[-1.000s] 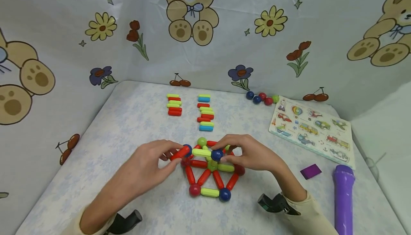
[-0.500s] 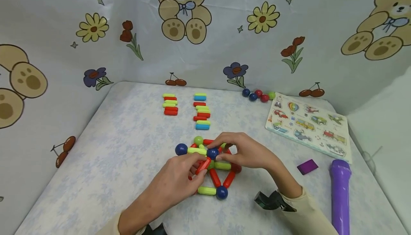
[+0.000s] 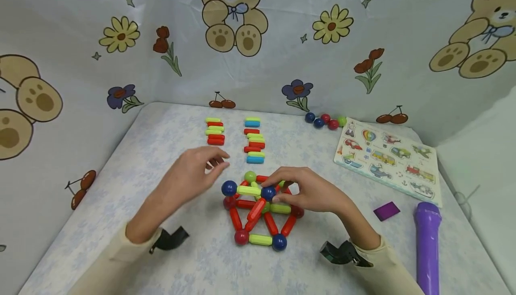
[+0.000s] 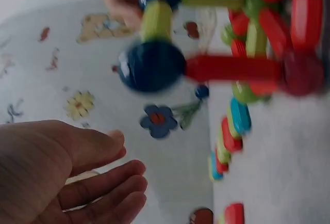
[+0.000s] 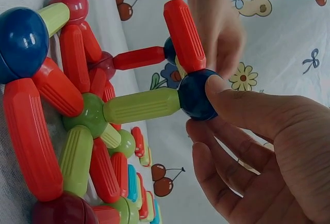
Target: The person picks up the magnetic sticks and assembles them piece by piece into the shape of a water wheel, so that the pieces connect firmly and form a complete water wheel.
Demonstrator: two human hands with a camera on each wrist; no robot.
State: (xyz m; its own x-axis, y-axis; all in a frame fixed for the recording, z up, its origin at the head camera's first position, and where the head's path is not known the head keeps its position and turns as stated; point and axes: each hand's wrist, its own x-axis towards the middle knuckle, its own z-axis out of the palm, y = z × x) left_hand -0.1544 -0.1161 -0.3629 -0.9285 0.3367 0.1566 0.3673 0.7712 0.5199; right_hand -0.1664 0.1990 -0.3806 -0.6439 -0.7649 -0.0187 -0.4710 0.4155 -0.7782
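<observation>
My right hand (image 3: pixel 310 190) pinches a blue ball (image 5: pixel 198 95) between thumb and fingers. This ball tops a ball-and-rod building toy; a yellow-green rod (image 5: pixel 142 105) links it to the green centre ball (image 5: pixel 86 115). Sticking out from the pinched ball is a red rod (image 3: pixel 256 210), its other end free in the right wrist view. Another yellow-green rod (image 3: pixel 249 191) runs across to a second blue ball (image 3: pixel 229 188), which a red rod (image 4: pixel 234 68) props from below. My left hand (image 3: pixel 191 171), fingers loosely bent and holding nothing, hovers left of the toy, apart from it.
Loose rods lie in two columns, left (image 3: pixel 215 132) and right (image 3: pixel 254 141), behind the toy. Several balls (image 3: pixel 325 119) sit at the back beside a sticker-picture board (image 3: pixel 387 158). A purple card (image 3: pixel 386 211) and a purple microphone-shaped object (image 3: pixel 427 245) lie to the right.
My left hand brought the red rod rightward to the pinched blue ball, let go and drew back up and left. The rod now stays on the ball. My right hand keeps its pinch.
</observation>
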